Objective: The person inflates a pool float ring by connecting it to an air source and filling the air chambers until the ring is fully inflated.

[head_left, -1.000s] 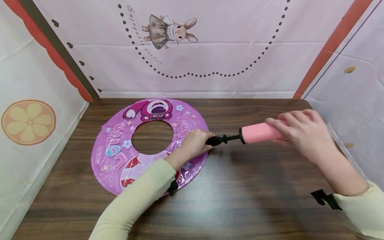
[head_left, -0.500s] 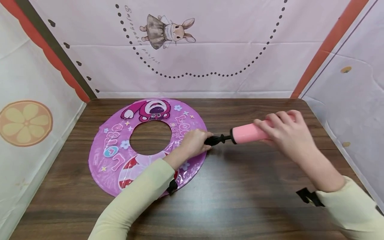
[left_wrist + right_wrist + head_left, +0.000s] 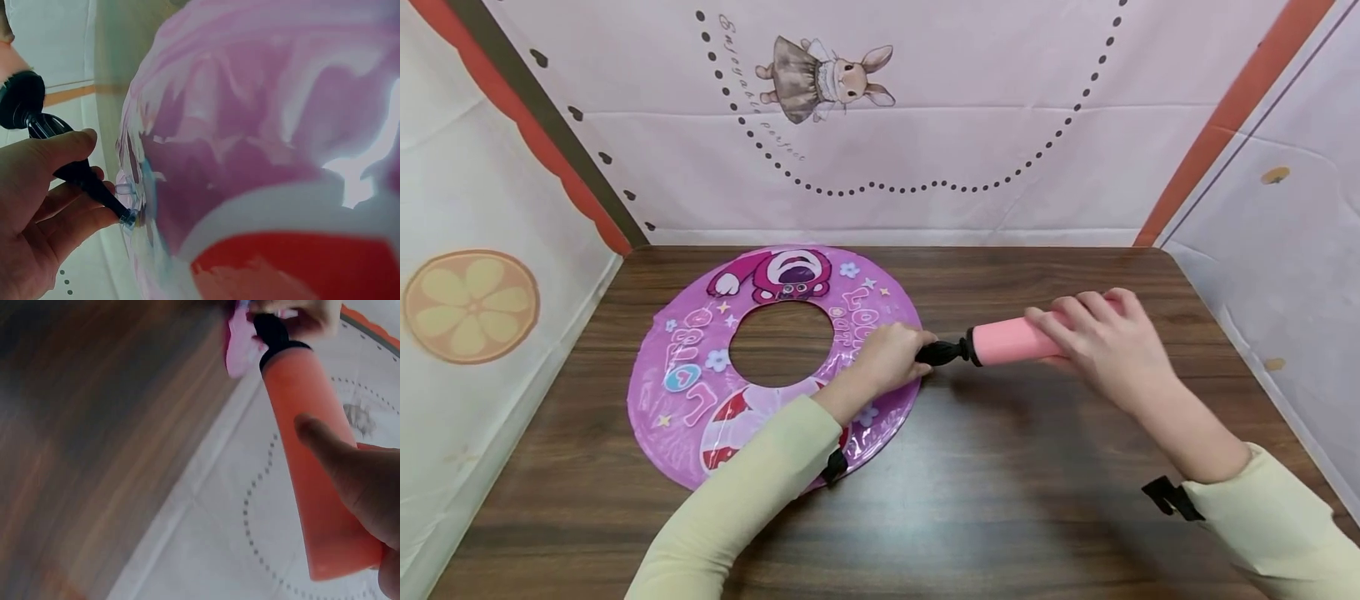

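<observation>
A purple swim ring (image 3: pixel 658 400) with printed cartoon pictures lies on the left half of the table. At its right edge my left hand (image 3: pixel 887 358) grips the black nozzle end of a pink hand pump (image 3: pixel 1007 340). In the left wrist view the nozzle tip (image 3: pixel 112 203) sits at the ring's clear valve (image 3: pixel 129 219); thumb and fingers close around the black part. My right hand (image 3: pixel 1101 342) holds the pink barrel, its thumb along the side in the right wrist view. The black rod is hidden, with the barrel up against the nozzle end.
The brown wooden table (image 3: pixel 1000 500) reaches back to a pale fabric wall (image 3: pixel 970 100) with a printed rabbit. Fabric walls also stand at the left and right sides. Dark straps hang at both sleeve cuffs.
My right hand has pushed the pink barrel leftward toward the nozzle, and the black rod has slid out of sight. The left hand keeps its grip in place at the ring's edge.
</observation>
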`<action>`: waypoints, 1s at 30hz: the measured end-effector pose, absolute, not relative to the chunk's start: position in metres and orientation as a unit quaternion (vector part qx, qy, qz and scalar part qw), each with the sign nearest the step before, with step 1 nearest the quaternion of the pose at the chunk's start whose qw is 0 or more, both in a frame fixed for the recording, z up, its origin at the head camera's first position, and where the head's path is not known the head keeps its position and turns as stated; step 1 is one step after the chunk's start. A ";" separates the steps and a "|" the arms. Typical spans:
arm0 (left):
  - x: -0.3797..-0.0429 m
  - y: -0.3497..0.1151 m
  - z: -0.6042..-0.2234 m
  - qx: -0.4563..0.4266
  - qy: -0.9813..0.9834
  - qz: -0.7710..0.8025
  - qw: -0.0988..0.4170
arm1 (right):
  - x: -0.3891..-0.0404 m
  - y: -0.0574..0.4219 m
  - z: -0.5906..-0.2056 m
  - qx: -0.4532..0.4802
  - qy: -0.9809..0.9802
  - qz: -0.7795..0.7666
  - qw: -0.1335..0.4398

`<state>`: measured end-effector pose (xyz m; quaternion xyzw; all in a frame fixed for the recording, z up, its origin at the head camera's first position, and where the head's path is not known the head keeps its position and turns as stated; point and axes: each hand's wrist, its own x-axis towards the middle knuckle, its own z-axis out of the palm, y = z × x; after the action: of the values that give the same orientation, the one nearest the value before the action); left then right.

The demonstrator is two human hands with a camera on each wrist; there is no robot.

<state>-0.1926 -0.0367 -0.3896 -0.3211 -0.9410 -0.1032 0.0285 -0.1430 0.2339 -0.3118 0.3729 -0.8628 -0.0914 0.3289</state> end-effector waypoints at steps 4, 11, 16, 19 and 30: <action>-0.193 -0.037 -0.390 -0.318 -0.942 -0.103 0.024 | -0.138 0.254 -0.297 0.367 -0.864 -0.073 0.336; -0.192 -0.038 -0.390 -0.311 -0.942 -0.126 0.011 | -0.120 0.297 -0.260 0.321 -0.872 -0.062 0.364; -0.191 -0.038 -0.389 -0.318 -0.940 -0.122 0.015 | -0.121 0.291 -0.264 0.327 -0.871 -0.066 0.361; -0.191 -0.038 -0.388 -0.321 -0.939 -0.119 0.018 | -0.131 0.267 -0.280 0.352 -0.866 -0.072 0.346; -0.193 -0.038 -0.393 -0.323 -0.937 -0.124 0.043 | -0.146 0.219 -0.316 0.375 -0.854 -0.102 0.346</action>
<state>-0.1927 -0.0377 -0.3927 -0.3234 -0.9371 -0.1239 0.0431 -0.1464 0.2192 -0.3163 0.3747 -0.8540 -0.1019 0.3464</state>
